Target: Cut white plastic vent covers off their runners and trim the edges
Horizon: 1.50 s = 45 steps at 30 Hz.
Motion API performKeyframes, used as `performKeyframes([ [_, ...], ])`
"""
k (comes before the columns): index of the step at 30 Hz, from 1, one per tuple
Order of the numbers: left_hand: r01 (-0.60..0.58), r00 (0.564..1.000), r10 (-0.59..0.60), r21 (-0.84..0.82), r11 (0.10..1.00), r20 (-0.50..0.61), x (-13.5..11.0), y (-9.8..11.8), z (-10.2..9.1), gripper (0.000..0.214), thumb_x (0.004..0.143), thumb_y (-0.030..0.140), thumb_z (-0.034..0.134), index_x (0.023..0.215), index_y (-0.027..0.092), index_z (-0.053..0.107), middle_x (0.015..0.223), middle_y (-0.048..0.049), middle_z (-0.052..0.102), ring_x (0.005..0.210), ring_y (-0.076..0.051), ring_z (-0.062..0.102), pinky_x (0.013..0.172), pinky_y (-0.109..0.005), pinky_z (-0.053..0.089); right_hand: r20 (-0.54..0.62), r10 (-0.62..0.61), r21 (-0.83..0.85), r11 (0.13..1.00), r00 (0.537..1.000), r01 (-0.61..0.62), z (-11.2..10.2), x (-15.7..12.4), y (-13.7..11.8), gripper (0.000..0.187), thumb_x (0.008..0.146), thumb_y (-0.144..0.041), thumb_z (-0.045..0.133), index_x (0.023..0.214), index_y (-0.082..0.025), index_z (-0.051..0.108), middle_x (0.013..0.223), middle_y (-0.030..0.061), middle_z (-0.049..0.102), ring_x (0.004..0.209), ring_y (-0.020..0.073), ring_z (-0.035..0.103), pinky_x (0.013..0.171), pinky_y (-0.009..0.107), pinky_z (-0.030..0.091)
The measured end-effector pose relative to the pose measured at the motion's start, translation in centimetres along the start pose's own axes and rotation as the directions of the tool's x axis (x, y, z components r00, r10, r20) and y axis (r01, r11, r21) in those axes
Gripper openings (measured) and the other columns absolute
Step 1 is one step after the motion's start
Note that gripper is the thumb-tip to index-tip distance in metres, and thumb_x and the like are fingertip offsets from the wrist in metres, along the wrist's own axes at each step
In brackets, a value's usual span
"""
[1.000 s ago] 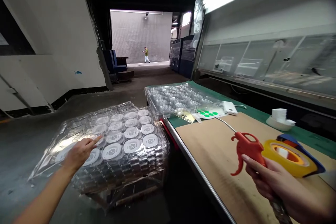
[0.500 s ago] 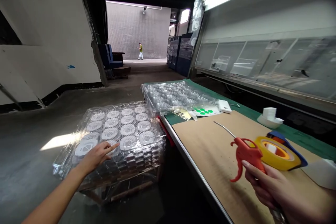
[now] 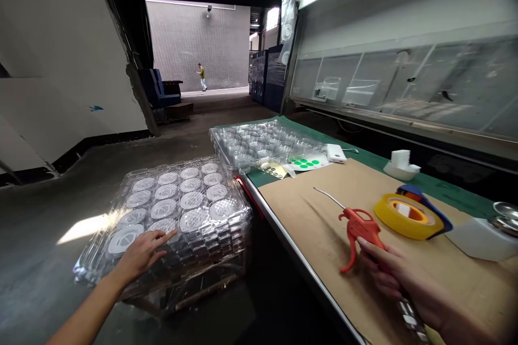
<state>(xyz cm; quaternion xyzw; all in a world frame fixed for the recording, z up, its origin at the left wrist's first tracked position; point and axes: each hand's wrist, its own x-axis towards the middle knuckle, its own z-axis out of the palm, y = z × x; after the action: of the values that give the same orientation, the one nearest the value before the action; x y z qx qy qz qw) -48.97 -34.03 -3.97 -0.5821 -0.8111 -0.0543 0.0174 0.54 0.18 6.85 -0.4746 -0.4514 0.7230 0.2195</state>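
Note:
My left hand (image 3: 142, 253) lies on the near edge of a stack of clear plastic blister trays (image 3: 178, 210) holding round white parts, fingers stretched out and index finger pointing. The stack sits on a low wooden pallet beside the bench. My right hand (image 3: 399, 275) is closed around the handle of an orange air blow gun (image 3: 356, 226), whose thin metal nozzle points away over the brown cardboard sheet (image 3: 324, 210) on the bench.
A yellow tape roll (image 3: 407, 215) on a blue dispenser, a white container (image 3: 481, 237), a white cup (image 3: 401, 164), a power bank (image 3: 335, 153), green sticker sheets (image 3: 305, 163) and another clear tray (image 3: 263, 145) lie on the green bench. A distant person (image 3: 201, 76) walks far off.
My left hand slid back toward the near edge of the tray stack. My right hand with the blow gun moved slightly left and lower in view as my head turned right.

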Motion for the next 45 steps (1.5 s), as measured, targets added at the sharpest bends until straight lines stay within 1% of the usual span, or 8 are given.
performKeyframes([
  [4,0.014,1.000,-0.014,0.003,1.000,-0.001,0.1,-0.3,0.2,0.054,0.094,0.035,0.047,0.148,0.039,0.041,0.120,-0.0076,0.066,0.101,-0.027,0.063,0.090,-0.038,0.049,0.046,0.012,0.071,0.997,0.999,-0.015,-0.9,0.6,0.9,0.051,0.063,-0.046,0.086,0.067,-0.018,0.043,0.057,-0.0079,0.045,0.035,-0.0018,0.024,0.029,0.009,0.021],
  [12,0.014,1.000,-0.014,0.002,1.000,0.023,0.2,-0.6,0.0,0.055,0.093,0.034,0.050,0.147,0.040,0.042,0.120,-0.0064,0.066,0.099,-0.026,0.064,0.088,-0.035,0.050,0.075,-0.011,0.123,0.992,0.997,0.002,-1.4,1.1,1.6,0.034,0.084,-0.036,0.073,0.074,-0.019,0.045,0.060,-0.0074,0.047,0.034,-0.0009,0.028,0.029,0.008,0.024],
  [20,0.028,0.998,-0.027,-0.030,0.999,0.065,0.6,-0.2,-0.4,0.058,0.092,0.037,0.051,0.149,0.039,0.039,0.122,-0.0079,0.065,0.099,-0.027,0.064,0.087,-0.037,0.051,0.068,-0.031,0.112,0.993,0.997,0.023,-1.5,1.3,1.9,0.033,0.084,-0.035,0.073,0.075,-0.019,0.045,0.058,-0.0077,0.047,0.033,-0.0003,0.027,0.027,0.009,0.023],
  [30,0.048,0.998,-0.053,-0.154,0.987,-0.029,2.2,0.7,-3.7,0.059,0.080,0.060,0.063,0.134,0.035,0.061,0.119,-0.0095,0.068,0.102,-0.029,0.066,0.083,-0.036,0.055,0.076,-0.021,0.102,0.995,0.997,0.013,-1.2,0.9,1.6,0.027,0.098,-0.031,0.057,0.079,-0.018,0.044,0.060,-0.0090,0.046,0.035,0.0002,0.027,0.030,0.010,0.021],
  [34,0.075,0.974,-0.127,-0.264,0.962,-0.186,6.0,3.0,-5.7,0.064,0.082,0.069,0.056,0.129,0.027,0.064,0.120,-0.0105,0.068,0.113,-0.031,0.062,0.097,-0.041,0.051,0.074,-0.025,0.086,0.996,0.997,0.019,-1.1,0.7,1.5,0.028,0.099,-0.032,0.056,0.078,-0.018,0.045,0.060,-0.0090,0.045,0.036,0.0004,0.028,0.030,0.011,0.022],
  [37,0.130,0.921,-0.247,-0.361,0.923,-0.301,11.3,5.7,-6.8,0.074,0.085,0.069,0.053,0.142,0.023,0.048,0.127,-0.0124,0.064,0.117,-0.030,0.060,0.100,-0.044,0.049,0.073,-0.023,0.071,0.997,0.997,0.018,-1.1,0.8,1.5,0.030,0.100,-0.035,0.055,0.077,-0.017,0.046,0.059,-0.0092,0.045,0.036,0.0005,0.027,0.030,0.012,0.022],
  [41,0.125,0.902,-0.295,-0.463,0.878,-0.316,20.5,10.7,-7.3,0.081,0.088,0.059,0.060,0.153,0.022,0.026,0.147,-0.0162,0.047,0.126,-0.030,0.055,0.101,-0.046,0.050,0.067,-0.017,0.059,0.998,0.998,0.013,-1.0,1.0,1.5,0.028,0.101,-0.035,0.053,0.081,-0.016,0.050,0.060,-0.0097,0.043,0.036,0.0009,0.026,0.031,0.013,0.020],
  [45,0.138,0.904,-0.315,-0.498,0.856,-0.290,27.7,15.9,-6.4,0.070,0.089,0.046,0.065,0.148,0.023,0.037,0.157,-0.0143,0.032,0.138,-0.035,0.040,0.109,-0.059,0.040,0.056,-0.012,0.037,0.999,0.998,0.010,-0.9,0.9,1.5,0.025,0.102,-0.037,0.053,0.090,-0.015,0.055,0.062,-0.0092,0.044,0.037,0.0013,0.027,0.032,0.013,0.022],
])
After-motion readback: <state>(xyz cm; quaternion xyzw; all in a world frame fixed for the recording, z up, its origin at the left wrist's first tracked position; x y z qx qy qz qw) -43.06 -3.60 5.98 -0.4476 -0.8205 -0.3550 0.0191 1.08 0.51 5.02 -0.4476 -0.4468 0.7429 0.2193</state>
